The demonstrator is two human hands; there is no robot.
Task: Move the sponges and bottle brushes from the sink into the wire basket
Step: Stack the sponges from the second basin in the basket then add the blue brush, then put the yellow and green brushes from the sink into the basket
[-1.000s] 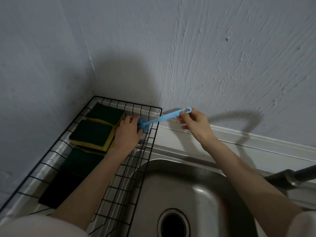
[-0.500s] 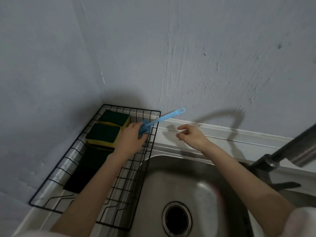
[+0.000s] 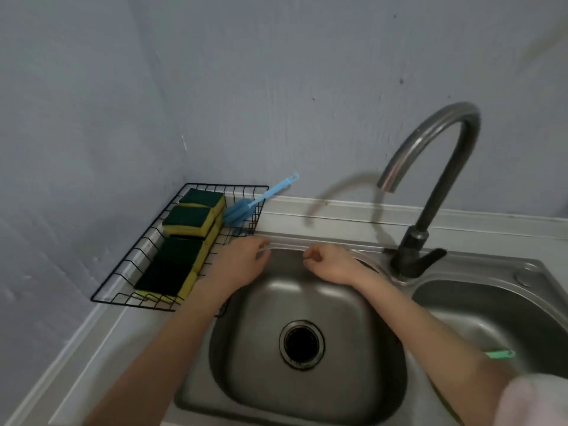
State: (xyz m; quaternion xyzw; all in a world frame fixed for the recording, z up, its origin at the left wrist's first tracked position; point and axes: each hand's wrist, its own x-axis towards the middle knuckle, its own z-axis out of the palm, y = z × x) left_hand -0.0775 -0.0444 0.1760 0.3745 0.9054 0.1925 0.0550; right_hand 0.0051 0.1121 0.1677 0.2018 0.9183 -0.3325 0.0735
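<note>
A black wire basket (image 3: 123, 265) stands in the corner left of the sink. Several green-and-yellow sponges (image 3: 187, 221) lie in it in a row. A blue bottle brush (image 3: 246, 207) rests in its far right corner, head down inside, handle sticking out over the rim toward the wall. My left hand (image 3: 242, 262) hovers at the left basin's (image 3: 353, 318) far left rim, fingers loosely curled, empty. My right hand (image 3: 329, 262) is beside it over the far rim, fingers curled, empty. A green brush handle (image 3: 501, 354) shows in the right basin, partly hidden by my right arm.
A dark curved faucet (image 3: 430, 192) rises between the two basins at the back. The left basin has a round drain (image 3: 302, 344). Walls close the corner behind and left of the basket. A grey counter edge (image 3: 76, 348) runs along the left.
Both hands let go of the blue brush, which now rests in the basket. The hands drew back to the basin's far rim, and the view tilted down onto the sink.
</note>
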